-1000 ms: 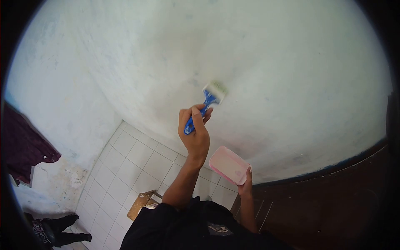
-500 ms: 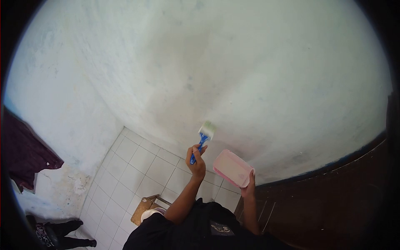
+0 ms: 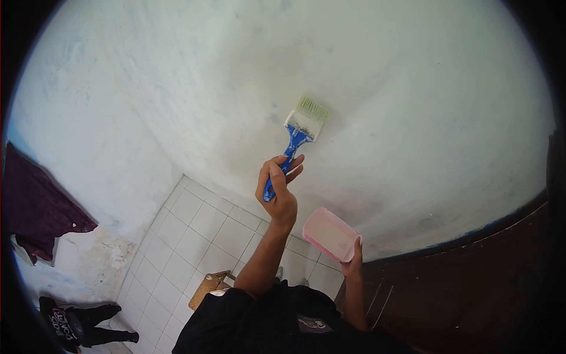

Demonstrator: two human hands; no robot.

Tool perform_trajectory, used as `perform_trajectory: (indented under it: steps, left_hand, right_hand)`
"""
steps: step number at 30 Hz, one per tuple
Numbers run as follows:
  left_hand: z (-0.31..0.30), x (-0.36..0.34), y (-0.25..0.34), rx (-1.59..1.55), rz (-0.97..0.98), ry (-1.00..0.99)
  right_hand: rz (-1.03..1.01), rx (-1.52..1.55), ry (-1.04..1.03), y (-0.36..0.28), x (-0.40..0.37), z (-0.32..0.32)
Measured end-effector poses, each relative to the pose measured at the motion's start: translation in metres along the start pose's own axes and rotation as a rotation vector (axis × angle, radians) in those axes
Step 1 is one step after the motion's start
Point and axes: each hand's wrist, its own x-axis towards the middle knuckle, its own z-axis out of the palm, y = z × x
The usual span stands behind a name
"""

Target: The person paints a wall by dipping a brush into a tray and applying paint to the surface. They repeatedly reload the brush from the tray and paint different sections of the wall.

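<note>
My left hand (image 3: 278, 192) is raised in front of the wall (image 3: 383, 106), its fingers closed around the blue handle of a paintbrush (image 3: 307, 118). The wide bristles, tinted pale green, point upward and overlap the wall in this view. White smears mark the handle. Lower and to the right, my right hand (image 3: 354, 264) grips the near end of a pink rectangular tray (image 3: 312, 234), which has a layer of pale paint in it. Some of the right fingers are hidden beneath the tray.
White floor tiles (image 3: 177, 236) meet the wall's foot. A wooden stool (image 3: 204, 289) stands by my left elbow. At lower left is a person in dark clothes (image 3: 82, 324), under a dark purple cloth (image 3: 44, 203). A dark brown surface (image 3: 454, 289) lies at right.
My left hand has moved up, carrying the paintbrush higher across the wall. My right hand and the pink tray have stayed nearly in place.
</note>
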Motion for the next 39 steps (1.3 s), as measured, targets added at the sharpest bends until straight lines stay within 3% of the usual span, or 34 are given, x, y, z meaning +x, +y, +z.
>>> perform_trajectory:
  steps: [4,6,12,20,22,26,32,33,34,37,39]
  left_hand:
    - [-0.045,-0.022,-0.057,0.046,-0.076,-0.028]
    - [-0.079,-0.050,-0.089,0.113,-0.228,0.032]
    - [-0.125,-0.078,-0.113,0.344,-0.478,0.179]
    - [-0.042,0.040,-0.005,0.242,-0.176,0.071]
    - [-0.028,0.053,0.014,0.169,0.007,0.086]
    - [-0.059,0.057,-0.021,-0.001,-0.077,0.023]
    - [-0.150,-0.012,-0.118,0.211,-0.202,0.127]
    - [-0.166,-0.021,-0.132,0.313,-0.317,0.148]
    - [-0.171,-0.021,-0.134,0.416,-0.431,0.172]
    - [-0.162,-0.001,-0.120,0.384,-0.506,0.155]
    - [-0.125,0.027,-0.088,0.340,-0.389,0.089]
  right_hand:
    - [-0.023,0.008,0.022,0.001,-0.006,0.000]
    - [-0.005,0.010,0.032,-0.001,-0.011,-0.004]
    - [0.012,-0.009,0.048,-0.014,-0.013,-0.024]
    - [0.040,-0.113,-0.006,-0.009,0.001,-0.012]
    - [0.087,-0.019,-0.008,-0.003,0.006,-0.002]
    - [0.037,-0.092,-0.058,0.018,0.023,0.009]
    - [0.077,0.011,-0.072,0.027,0.030,0.035]
    - [0.061,-0.002,-0.051,0.028,0.031,0.039]
    - [0.047,-0.016,-0.032,0.029,0.033,0.042]
    - [0.043,-0.027,-0.059,0.035,0.036,0.043]
    - [0.049,-0.020,-0.054,0.033,0.034,0.050]
